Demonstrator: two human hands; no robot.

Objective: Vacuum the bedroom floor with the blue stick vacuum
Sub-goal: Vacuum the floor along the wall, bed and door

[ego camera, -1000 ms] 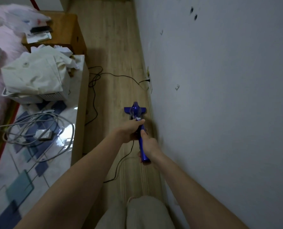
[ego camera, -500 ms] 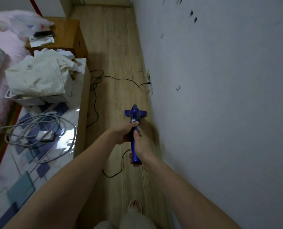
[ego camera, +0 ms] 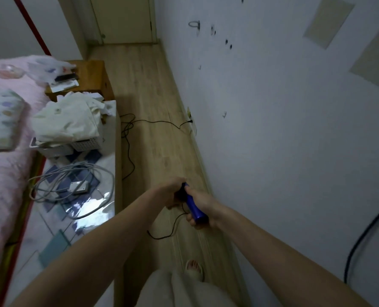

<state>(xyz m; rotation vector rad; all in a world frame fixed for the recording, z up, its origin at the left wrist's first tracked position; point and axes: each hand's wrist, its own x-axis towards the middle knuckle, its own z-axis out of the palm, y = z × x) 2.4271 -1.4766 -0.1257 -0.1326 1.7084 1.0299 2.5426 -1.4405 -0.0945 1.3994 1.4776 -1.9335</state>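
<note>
Blue plastic, the stick vacuum [ego camera: 194,206] shows only its handle, long axis slanting forward and left toward the floor [ego camera: 153,120]; its head is hidden behind the hands. The left hand [ego camera: 173,193] grips higher and farther forward, the right hand [ego camera: 203,207] wraps the rear end, beside the wall [ego camera: 272,140]. A black cord [ego camera: 131,138] lies ahead.

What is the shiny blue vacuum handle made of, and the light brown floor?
The blue vacuum handle looks like glossy plastic: smooth, with a bright highlight. The light brown floor looks like wood or wood-look laminate: plank seams and faint grain, matte finish. Which one, I cannot tell.
</note>
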